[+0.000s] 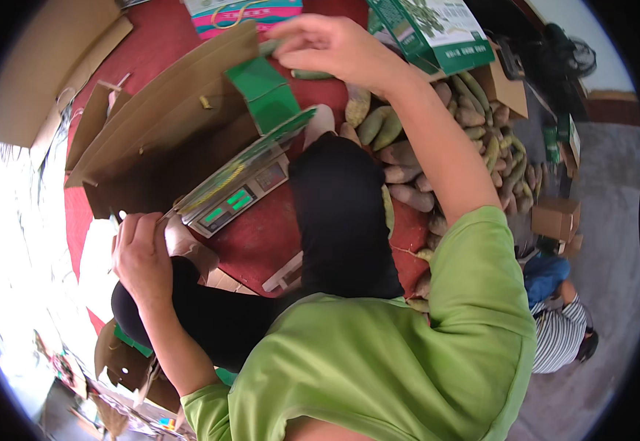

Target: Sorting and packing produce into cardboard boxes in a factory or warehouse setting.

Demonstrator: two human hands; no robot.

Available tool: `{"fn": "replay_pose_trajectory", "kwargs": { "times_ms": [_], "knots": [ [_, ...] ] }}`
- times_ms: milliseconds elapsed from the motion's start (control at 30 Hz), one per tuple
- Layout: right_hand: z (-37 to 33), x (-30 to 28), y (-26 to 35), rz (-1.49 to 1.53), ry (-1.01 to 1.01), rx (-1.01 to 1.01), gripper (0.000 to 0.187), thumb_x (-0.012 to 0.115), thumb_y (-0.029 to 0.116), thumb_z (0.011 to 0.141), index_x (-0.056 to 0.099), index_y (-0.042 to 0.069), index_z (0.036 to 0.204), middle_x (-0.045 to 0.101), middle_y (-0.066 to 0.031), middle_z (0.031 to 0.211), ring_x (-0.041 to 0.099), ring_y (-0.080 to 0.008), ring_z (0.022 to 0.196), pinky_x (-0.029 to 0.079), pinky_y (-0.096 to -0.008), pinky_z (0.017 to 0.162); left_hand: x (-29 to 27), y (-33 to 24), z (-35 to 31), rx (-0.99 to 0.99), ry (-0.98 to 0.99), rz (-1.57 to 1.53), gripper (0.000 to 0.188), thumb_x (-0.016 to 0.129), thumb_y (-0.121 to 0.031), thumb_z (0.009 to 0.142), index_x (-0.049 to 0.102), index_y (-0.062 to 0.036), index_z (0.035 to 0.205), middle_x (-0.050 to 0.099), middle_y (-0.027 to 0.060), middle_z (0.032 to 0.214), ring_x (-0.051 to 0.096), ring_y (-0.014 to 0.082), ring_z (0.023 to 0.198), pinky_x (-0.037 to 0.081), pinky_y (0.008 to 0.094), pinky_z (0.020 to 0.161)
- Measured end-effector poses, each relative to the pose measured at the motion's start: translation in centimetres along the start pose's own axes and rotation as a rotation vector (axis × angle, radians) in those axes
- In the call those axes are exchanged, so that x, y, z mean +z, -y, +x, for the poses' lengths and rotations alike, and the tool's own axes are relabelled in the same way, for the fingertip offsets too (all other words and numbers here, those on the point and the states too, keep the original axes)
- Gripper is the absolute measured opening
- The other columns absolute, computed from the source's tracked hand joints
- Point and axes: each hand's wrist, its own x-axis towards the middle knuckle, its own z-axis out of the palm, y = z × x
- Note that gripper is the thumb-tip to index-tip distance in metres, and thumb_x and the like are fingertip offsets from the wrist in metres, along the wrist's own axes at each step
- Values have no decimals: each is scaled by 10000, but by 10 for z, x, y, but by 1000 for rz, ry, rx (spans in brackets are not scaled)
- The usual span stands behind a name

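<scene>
An open cardboard box point(180, 140), brown inside with green printed outer panels, stands tilted on a digital scale point(243, 192) with a lit green display. My left hand point(142, 250) is closed at the box's near left corner, its fingers curled over the edge. Past the far right corner reaches my right hand point(327, 48), fingers loosely bent and apart. Just below it lies a green radish point(310, 74). Inside the box I see only small scraps; its deeper part is in shadow.
A pile of green-and-pale radishes point(474, 125) spreads to my right, beside a green-and-white carton point(437, 37). A pink-and-blue box point(243, 16) stands at the far edge of the red mat point(261, 246). Another person point(559, 323) is at the lower right.
</scene>
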Motion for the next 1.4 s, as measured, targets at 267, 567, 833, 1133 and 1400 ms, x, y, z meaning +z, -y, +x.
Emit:
{"fn": "replay_pose_trajectory", "kwargs": {
  "times_ms": [267, 567, 833, 1133, 1400],
  "knots": [
    [-205, -33, -221, -5, -424, 785, 359, 706, 195, 752, 643, 0, 1047, 670, -113, 831, 620, -186, 700, 502, -329, 639, 5, -2, -2, -40, 11, -10, 53, 657, -99, 818, 650, -74, 864, 612, 50, 834, 596, 268, 771, 464, 373, 702],
    [-277, 32, -316, 191, -605, 1187, 610, 791, 230, 711, 553, -24, 1212, 624, -100, 998, 606, -187, 778, 482, -307, 546, 11, -4, 2, 42, -59, -34, 88, 681, -14, 783, 645, -40, 859, 628, 76, 822, 616, 249, 764, 477, 344, 683],
    [-236, 43, -393, 3, -687, 1013, 974, 877, 392, 552, 443, -51, 1303, 593, -205, 1183, 590, -283, 1102, 475, -351, 934, 14, -7, 6, -101, 1, -69, 119, 682, -8, 742, 660, -41, 854, 620, 94, 836, 602, 271, 802, 464, 356, 731],
    [-203, 55, -390, -300, -512, 1197, 1065, 888, 401, 483, 403, -50, 1317, 553, -247, 1230, 566, -323, 1141, 449, -389, 963, 3, 0, 9, -26, -11, -6, 132, 690, -32, 679, 655, -76, 799, 617, 40, 795, 602, 231, 731, 458, 341, 681],
    [-178, 14, -245, -242, -537, 969, 927, 857, 203, 567, 397, -73, 1322, 557, -186, 1204, 561, -262, 1098, 448, -351, 946, -4, 2, 11, 54, -5, -2, 135, 690, -70, 655, 642, -98, 778, 598, 7, 770, 597, 201, 721, 460, 334, 657]
  ]
}}
